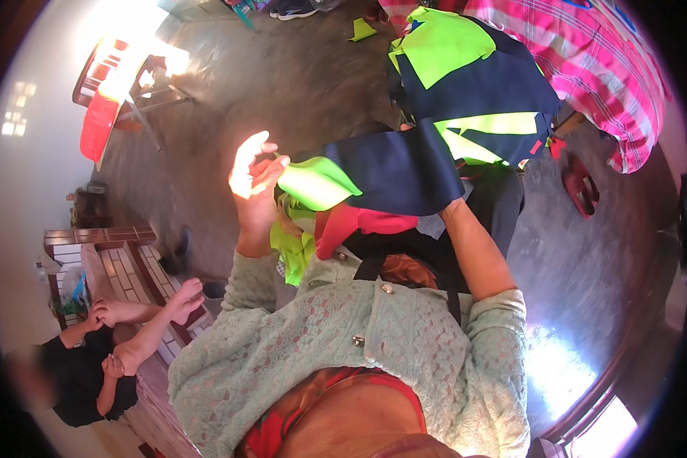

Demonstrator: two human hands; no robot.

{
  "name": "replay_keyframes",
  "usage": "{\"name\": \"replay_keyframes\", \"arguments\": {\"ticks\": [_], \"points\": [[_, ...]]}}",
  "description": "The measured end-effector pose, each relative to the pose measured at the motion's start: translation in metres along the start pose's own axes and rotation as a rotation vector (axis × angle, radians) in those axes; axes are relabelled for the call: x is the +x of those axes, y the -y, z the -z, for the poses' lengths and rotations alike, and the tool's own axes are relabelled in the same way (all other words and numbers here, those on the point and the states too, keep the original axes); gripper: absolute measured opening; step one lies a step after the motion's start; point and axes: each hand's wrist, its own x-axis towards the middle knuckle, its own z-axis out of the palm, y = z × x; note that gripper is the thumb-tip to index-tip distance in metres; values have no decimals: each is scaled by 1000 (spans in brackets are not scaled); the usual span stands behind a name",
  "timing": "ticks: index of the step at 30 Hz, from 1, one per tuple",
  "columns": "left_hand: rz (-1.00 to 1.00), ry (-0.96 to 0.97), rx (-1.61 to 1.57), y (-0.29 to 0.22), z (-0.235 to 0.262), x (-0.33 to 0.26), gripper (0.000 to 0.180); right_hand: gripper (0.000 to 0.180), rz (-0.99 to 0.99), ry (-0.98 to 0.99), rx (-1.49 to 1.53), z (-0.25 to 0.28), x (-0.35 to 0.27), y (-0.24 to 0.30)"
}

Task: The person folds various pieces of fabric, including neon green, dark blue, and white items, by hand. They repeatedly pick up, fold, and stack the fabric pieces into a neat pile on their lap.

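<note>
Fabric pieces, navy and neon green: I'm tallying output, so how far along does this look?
Looks done: a stack of navy and green pieces lies ahead on the pink plaid cloth. In hand: the left hand pinches the green end of a navy piece; the right hand is hidden beneath it. Left: loose green and red pieces on the lap.

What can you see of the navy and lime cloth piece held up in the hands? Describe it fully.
The cloth piece is soft fabric, mostly navy with a lime-yellow panel at its left end. It is held up in the air, stretched roughly level. The left hand pinches the lime end with its fingers; the right hand is hidden behind the navy end. Red and lime cloth hangs just below it. A pile of like pieces lies beyond.
</note>
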Motion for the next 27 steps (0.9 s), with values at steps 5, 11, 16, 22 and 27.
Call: {"name": "replay_keyframes", "arguments": {"ticks": [5,11,16,22,27], "points": [[-121,101,-150,-3,15,24,38,40,-154,9,178,-6,-2,3],[-771,280,330,-17,-12,55,26,37,-41,77,43,-6,-2,-5],[-292,230,-128,-33,-106,76,22,37,-164,77,287,6,14,-17],[-363,241,-424,-74,-228,104,16,34,202,41,-213,10,4,-6],[-370,362,-450,-7,-257,112,15,32,73,-98,-225,-20,2,8]]}}
